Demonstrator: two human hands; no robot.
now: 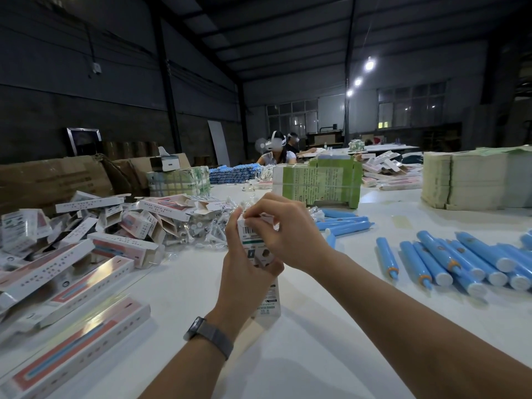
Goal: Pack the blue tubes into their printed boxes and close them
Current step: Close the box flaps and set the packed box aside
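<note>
I hold a white printed box (pixel 266 300) upright above the white table (pixel 331 326), in the middle of the view. My left hand (pixel 244 272) grips its body. My right hand (pixel 283 230) pinches at the box's top end, where the flap is hidden under the fingers. Blue tubes (pixel 449 263) with white caps lie in a row on the table to the right. A few more blue tubes (pixel 345 221) lie just beyond my right hand. Whether a tube is inside the held box cannot be seen.
A heap of printed boxes (pixel 86 243) covers the table's left side. Small clear-wrapped parts (pixel 207 228) lie behind my hands. Bundles of green-printed flat cartons (pixel 319 182) and pale stacks (pixel 466 180) stand at the back. Two people sit at the far end.
</note>
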